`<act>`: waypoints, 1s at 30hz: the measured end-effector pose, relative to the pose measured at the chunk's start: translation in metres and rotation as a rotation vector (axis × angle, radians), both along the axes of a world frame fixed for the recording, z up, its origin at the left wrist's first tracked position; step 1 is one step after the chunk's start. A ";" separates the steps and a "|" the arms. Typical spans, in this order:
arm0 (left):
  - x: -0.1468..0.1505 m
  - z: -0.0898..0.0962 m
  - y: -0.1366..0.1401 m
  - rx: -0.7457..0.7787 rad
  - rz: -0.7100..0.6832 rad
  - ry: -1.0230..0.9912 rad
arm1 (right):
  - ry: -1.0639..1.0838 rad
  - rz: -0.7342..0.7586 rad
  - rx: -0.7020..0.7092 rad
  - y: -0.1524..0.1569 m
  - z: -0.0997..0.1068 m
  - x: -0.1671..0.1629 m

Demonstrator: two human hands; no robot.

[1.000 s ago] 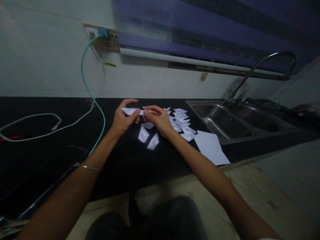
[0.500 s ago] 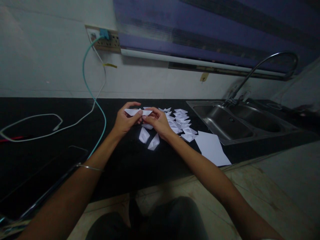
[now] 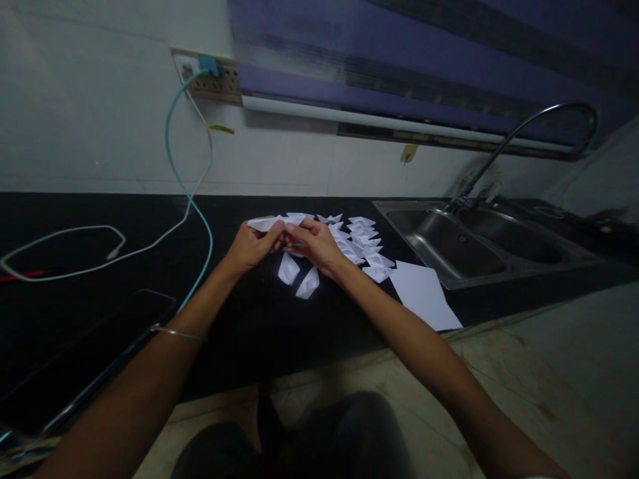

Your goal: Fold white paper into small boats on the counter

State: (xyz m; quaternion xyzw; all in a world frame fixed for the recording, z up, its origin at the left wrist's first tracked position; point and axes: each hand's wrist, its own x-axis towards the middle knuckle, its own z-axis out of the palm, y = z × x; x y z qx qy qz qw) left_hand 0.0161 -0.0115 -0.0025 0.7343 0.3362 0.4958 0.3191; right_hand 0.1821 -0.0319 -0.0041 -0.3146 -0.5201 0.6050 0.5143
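left hand and right hand pinch nearly closed on folded paper; keep thumb pressure light and even.

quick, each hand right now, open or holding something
Left hand: closed, holding a folded white paper piece.
Right hand: closed, thumb and fingers pinching the same piece.

- Black countertop across mid-frame
- Small folded papers in rows, right of centre
- Two folded pieces, just apart, near centre
- White sheet, right, beside the rows
- White cable, looped, middle left
- Red object, left edge
- Steel sink set in, right
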 end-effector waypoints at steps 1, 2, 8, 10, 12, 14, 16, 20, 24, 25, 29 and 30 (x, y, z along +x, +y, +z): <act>-0.001 0.000 0.000 0.015 -0.001 0.021 | -0.017 -0.024 0.015 0.001 -0.001 0.000; -0.001 0.001 -0.001 0.026 -0.003 0.040 | -0.037 -0.045 0.031 0.002 -0.002 0.001; -0.005 0.002 -0.001 0.029 -0.020 0.110 | -0.140 -0.088 0.093 0.007 -0.005 0.006; -0.006 0.002 -0.001 0.015 -0.030 0.119 | -0.165 -0.105 0.110 0.007 -0.005 0.007; -0.007 0.002 -0.001 -0.002 -0.045 0.114 | -0.192 -0.121 0.127 0.007 -0.005 0.008; -0.008 0.003 -0.001 -0.017 -0.064 0.101 | -0.207 -0.127 0.145 0.007 -0.005 0.008; -0.008 0.004 -0.002 -0.033 -0.093 0.092 | -0.209 -0.121 0.157 0.007 -0.005 0.009; -0.008 0.003 -0.003 -0.094 -0.138 0.049 | -0.220 -0.095 0.171 0.006 -0.004 0.012; -0.005 -0.002 0.000 -0.146 -0.161 0.016 | -0.235 -0.079 0.174 0.006 -0.003 0.015; -0.004 -0.003 0.001 -0.168 -0.166 0.006 | -0.230 -0.082 0.173 0.007 -0.003 0.015; -0.003 -0.007 0.007 -0.237 -0.165 -0.033 | -0.211 -0.087 0.184 0.010 -0.005 0.017; -0.004 -0.007 0.007 -0.221 -0.152 -0.022 | -0.219 -0.079 0.190 0.011 -0.005 0.017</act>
